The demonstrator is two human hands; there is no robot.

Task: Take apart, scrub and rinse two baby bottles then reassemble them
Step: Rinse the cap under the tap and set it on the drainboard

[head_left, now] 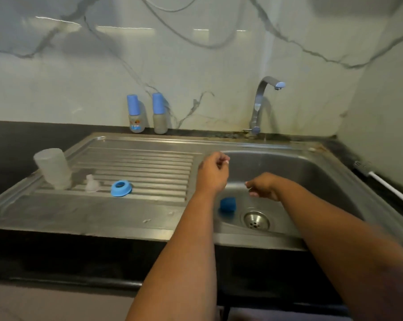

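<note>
Both hands hover over the stainless-steel sink basin, fingers loosely curled, holding nothing: the left hand above the basin's left rim, the right hand nearer its centre. A dark blue sponge lies on the basin floor beside the drain. On the ribbed drainboard, near its left edge, an inverted clear bottle body, a clear silicone teat and a blue screw ring stand in a row. Two capped baby bottles stand at the back edge against the wall.
</note>
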